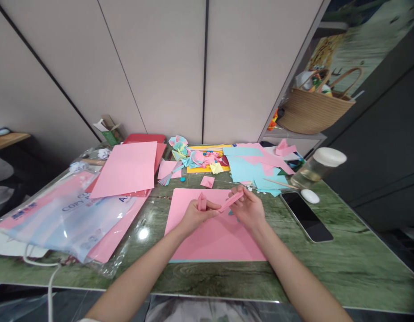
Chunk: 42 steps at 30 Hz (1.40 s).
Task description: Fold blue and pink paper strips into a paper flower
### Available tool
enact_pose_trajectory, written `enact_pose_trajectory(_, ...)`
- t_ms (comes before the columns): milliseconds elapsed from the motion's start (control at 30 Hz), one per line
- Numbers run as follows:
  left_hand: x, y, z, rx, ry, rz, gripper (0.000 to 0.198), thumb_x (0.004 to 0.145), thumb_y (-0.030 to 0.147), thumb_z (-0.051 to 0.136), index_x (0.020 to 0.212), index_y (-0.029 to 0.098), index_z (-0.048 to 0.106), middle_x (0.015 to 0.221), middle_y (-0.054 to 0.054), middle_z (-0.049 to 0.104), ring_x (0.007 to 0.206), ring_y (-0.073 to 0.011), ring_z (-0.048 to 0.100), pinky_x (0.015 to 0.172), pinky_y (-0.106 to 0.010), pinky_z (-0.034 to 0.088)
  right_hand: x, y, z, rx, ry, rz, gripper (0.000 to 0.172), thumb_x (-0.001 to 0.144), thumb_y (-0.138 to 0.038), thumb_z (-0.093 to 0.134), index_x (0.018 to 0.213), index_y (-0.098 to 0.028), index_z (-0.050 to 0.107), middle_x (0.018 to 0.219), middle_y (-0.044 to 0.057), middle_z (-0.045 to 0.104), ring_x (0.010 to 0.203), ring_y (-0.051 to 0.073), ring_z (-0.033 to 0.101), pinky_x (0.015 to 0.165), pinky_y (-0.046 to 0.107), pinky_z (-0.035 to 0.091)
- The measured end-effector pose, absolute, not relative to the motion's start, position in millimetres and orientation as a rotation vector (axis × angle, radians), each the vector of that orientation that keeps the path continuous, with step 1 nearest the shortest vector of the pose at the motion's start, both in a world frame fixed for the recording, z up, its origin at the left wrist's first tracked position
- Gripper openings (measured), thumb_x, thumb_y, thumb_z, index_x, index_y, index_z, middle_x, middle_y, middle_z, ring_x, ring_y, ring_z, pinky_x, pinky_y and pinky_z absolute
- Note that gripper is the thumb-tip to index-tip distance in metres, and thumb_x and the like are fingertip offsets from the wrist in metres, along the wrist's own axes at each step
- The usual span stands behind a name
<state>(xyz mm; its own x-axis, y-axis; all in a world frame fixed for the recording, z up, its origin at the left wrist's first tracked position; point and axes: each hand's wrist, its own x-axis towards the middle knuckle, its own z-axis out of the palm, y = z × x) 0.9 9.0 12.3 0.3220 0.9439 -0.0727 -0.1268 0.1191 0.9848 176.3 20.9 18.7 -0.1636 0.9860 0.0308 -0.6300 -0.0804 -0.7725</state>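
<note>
Both hands hover over a large pink paper sheet [213,237] lying on the green marble table [344,264]. My left hand [193,215] is closed around one end of a folded pink paper piece [202,202], which sticks up between its fingers. My right hand [249,209] pinches the other end, a narrow folded pink strip [231,201] stretching between the two hands.
A plastic-wrapped pack of copy paper [66,214] and loose pink sheets [126,170] lie left. Folded paper flowers [193,156] and blue scraps [247,172] sit behind. A phone [306,217], white small oval object [310,196], lidded jar [316,167] and woven basket [310,109] are right.
</note>
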Motion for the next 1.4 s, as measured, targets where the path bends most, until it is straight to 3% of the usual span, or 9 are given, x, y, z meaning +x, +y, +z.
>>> enact_pose_trajectory(167,0,10,12,1.151,0.924,0.996,0.02,0.057,0.025,0.07,0.073,0.012,0.069,0.071,-0.007,0.067,0.066,-0.0144,0.055,0.06,-0.026,0.041,175,20,22,-0.604,-0.754,1.622,0.018,0.08,-0.027,0.038,0.067,-0.022,0.049,0.057,-0.004,0.025,0.046,0.01,0.024,0.049,0.025,0.031)
enact_pose_trajectory(300,0,11,13,1.153,0.949,0.982,0.023,0.057,0.027,0.069,0.075,0.012,0.069,0.066,-0.005,0.064,0.049,-0.0069,0.041,0.046,-0.021,0.028,174,20,22,-0.589,-0.738,1.63,0.019,0.081,-0.027,0.038,0.068,-0.022,0.051,0.058,-0.004,0.021,0.047,0.01,0.023,0.049,0.023,0.031)
enact_pose_trajectory(433,0,11,13,1.147,0.942,0.965,0.025,0.059,0.028,0.068,0.078,0.012,0.069,0.051,0.0,0.053,0.045,-0.004,0.028,0.043,-0.021,0.018,174,22,18,-0.594,-0.722,1.607,0.015,0.08,-0.027,0.042,0.069,-0.022,0.051,0.058,-0.004,0.021,0.047,0.01,0.022,0.047,0.023,0.03)
enact_pose_trajectory(633,-3,15,9,1.115,0.879,0.935,0.029,0.06,0.029,0.067,0.082,0.009,0.068,0.042,0.005,0.038,0.042,-0.0033,0.024,0.044,-0.022,0.013,174,21,17,-0.558,-0.693,1.606,0.013,0.079,-0.026,0.045,0.07,-0.021,0.052,0.057,-0.004,0.023,0.045,0.009,0.023,0.049,0.022,0.033)
enact_pose_trajectory(1167,-6,18,5,1.041,0.752,0.884,0.026,0.06,0.024,0.067,0.08,0.007,0.067,0.041,0.005,0.037,0.039,-0.0017,0.022,0.043,-0.022,0.01,177,20,13,-0.405,-0.635,1.698,0.009,0.075,-0.024,0.053,0.069,-0.019,0.056,0.056,-0.005,0.024,0.045,0.006,0.02,0.049,0.02,0.033)
enact_pose_trajectory(1400,-4,20,4,0.998,0.759,0.941,0.028,0.059,0.024,0.068,0.082,0.007,0.067,0.046,0.001,0.05,0.04,-0.0019,0.024,0.043,-0.022,0.012,176,21,14,-0.449,-0.66,1.676,0.019,0.077,-0.031,0.05,0.065,-0.018,0.056,0.055,-0.005,0.029,0.045,0.006,0.025,0.053,0.021,0.036)
